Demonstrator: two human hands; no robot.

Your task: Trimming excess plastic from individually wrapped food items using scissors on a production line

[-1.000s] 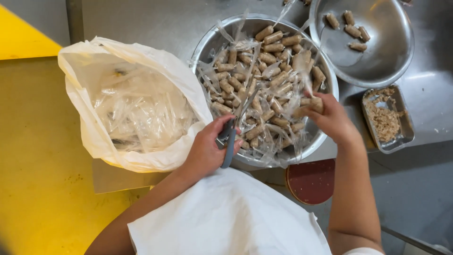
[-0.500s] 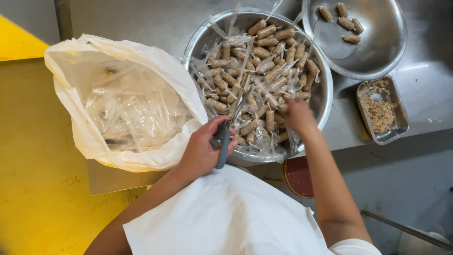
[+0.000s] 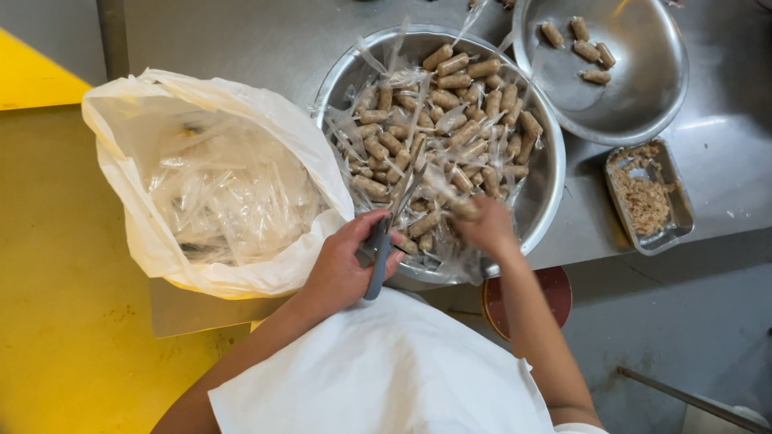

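Left of the left hand (image 3: 342, 269) stands a white bag (image 3: 145, 241), already quite full of empty clear wrappers (image 3: 229, 193), so much work seems done. The grip of this hand is closed around the grey handles of scissors (image 3: 379, 253), whose blades point up into the big bowl (image 3: 547, 185). Just right of the scissors, the right hand (image 3: 482, 225) is inside this bowl, its grip pinched together on a wrapped sausage (image 3: 454, 205). Many wrapped sausages (image 3: 450, 112) lie above both hands, so most seems left. Further right, the second bowl (image 3: 643, 104) holds only four unwrapped pieces (image 3: 579, 44). Below it a small tray (image 3: 675, 217) of crumbs sits on the steel surface (image 3: 241, 40).
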